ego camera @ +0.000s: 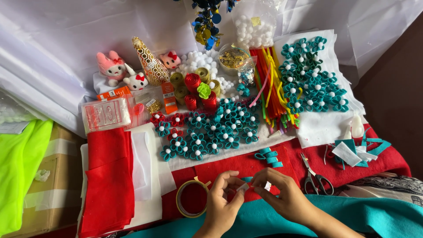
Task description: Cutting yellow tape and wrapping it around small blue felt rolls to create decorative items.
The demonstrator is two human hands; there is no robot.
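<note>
Teal felt nearest, draped under both wrists. Left hand and right hand meet over red desk, fingers of both pinched on a small teal strip with white tape bits. Tape roll just left, scissors right, teal flowers far behind.

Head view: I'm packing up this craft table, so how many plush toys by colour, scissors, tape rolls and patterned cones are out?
Pink plush toys: 2
White plush toy: 1
Scissors: 1
Tape roll: 1
Patterned cone: 1
Total: 6
</note>
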